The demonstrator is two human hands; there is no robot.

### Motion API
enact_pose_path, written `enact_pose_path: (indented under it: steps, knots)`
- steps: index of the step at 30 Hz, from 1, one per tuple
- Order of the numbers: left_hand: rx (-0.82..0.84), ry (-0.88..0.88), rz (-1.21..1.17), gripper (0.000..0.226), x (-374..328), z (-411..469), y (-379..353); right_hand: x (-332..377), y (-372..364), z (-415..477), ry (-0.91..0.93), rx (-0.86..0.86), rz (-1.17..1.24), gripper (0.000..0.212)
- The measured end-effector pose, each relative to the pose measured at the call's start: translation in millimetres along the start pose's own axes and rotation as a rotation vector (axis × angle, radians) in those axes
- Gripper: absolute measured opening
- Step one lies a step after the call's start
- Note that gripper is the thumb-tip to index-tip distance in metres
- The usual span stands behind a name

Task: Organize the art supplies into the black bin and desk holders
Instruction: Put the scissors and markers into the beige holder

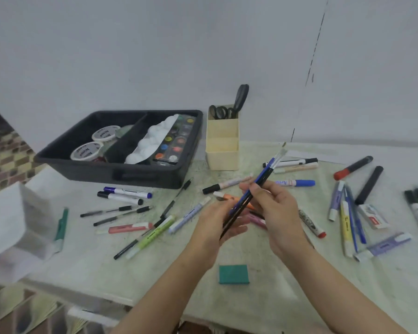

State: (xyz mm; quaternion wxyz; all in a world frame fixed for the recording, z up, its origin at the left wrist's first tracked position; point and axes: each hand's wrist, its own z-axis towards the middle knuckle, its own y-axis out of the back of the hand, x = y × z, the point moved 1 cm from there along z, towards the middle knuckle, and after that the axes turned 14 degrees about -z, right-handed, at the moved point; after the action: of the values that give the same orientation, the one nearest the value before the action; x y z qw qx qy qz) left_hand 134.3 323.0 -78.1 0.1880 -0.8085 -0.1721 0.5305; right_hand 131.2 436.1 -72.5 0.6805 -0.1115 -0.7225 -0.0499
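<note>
My right hand (274, 209) pinches a small bundle of thin paintbrushes (263, 175), blue and black handled, bristles pointing up and away. My left hand (217, 221) lies under their lower ends, fingers loosely cupped, and the handle tips rest against its palm. Both hands hover above the table's middle. The black bin (121, 169) stands at the back left, holding two white-lidded jars (87, 150), a white palette and a watercolour set (176, 141). A cream desk holder (223, 147) with scissors (239, 100) stands right of the bin.
Pens and markers lie scattered left (123, 196), centre and right (348, 220) on the pale table. A green eraser block (233, 274) lies near the front edge. A white box (12, 220) sits at the left. The wall runs close behind the bin.
</note>
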Motion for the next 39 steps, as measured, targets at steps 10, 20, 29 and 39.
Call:
enact_pose_path:
  steps: [10, 20, 29, 39]
  knots:
    - [0.148, -0.07, 0.303, 0.016, -25.6, -11.0, 50.0, -10.2, -30.8, 0.7, -0.141, 0.18, 0.02, 0.014]
    - [0.161, -0.063, 0.333, 0.018, -47.4, 11.9, 82.6, 19.7, -44.1, 35.6, -0.101, 0.22, -0.122, 0.009]
    - [0.164, -0.418, 0.851, 0.042, -62.5, 69.1, 69.1, 102.6, -45.8, 121.0, 0.246, -0.176, -0.122, 0.007]
    - [0.243, -0.406, 1.31, 0.069, -61.1, 127.2, 41.1, 100.7, -69.6, 198.6, 0.386, -0.384, -0.125, 0.008]
